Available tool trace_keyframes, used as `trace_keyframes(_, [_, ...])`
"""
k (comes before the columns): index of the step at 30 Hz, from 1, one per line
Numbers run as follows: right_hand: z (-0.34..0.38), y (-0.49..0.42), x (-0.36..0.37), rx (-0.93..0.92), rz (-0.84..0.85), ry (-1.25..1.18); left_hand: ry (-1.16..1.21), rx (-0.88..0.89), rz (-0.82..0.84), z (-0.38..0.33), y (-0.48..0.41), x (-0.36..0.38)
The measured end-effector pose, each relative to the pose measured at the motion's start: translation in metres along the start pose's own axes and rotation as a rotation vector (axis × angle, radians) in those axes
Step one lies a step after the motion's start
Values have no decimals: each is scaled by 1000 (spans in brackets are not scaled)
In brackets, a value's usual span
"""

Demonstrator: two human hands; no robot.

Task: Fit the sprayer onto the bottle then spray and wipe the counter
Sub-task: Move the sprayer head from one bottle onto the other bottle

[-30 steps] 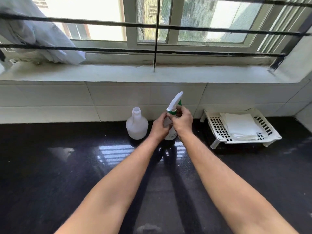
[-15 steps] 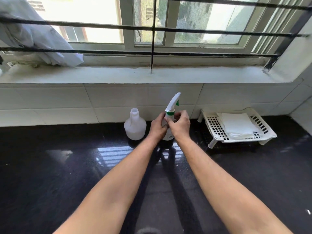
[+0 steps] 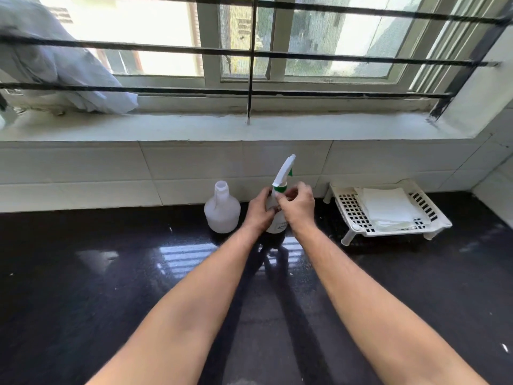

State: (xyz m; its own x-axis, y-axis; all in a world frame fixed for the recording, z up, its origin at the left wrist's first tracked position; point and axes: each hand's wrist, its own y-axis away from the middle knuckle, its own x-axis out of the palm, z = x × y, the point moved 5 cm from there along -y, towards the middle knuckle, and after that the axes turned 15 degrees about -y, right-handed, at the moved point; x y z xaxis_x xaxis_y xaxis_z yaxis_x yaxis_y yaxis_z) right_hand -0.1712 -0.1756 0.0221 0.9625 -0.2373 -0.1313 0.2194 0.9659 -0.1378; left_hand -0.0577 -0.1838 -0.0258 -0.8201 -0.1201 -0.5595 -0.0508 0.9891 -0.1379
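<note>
A white bottle [image 3: 278, 223] stands upright on the black counter [image 3: 111, 287] near the tiled wall. A white sprayer [image 3: 283, 173] with a green collar and trigger sits on its neck, nozzle pointing up and right. My left hand [image 3: 259, 211] grips the bottle's body from the left. My right hand [image 3: 298, 207] curls its fingers round the sprayer's collar at the neck. Most of the bottle is hidden behind both hands.
A second white bottle [image 3: 222, 211] without a cap stands just left of my hands. To the right a white slotted tray [image 3: 435, 220] on short legs holds a folded white cloth [image 3: 388, 207]. A pale bag [image 3: 69, 68] lies on the window sill at left.
The sprayer's nozzle has turned slightly and my right hand's fingers have shifted round the collar. The bottle stays in the same spot on the counter.
</note>
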Motion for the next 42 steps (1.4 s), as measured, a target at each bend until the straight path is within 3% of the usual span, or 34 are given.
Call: trace_keyframes(42, [0,20,5,-35,-41,17,-6,13,-13,4,-2,2])
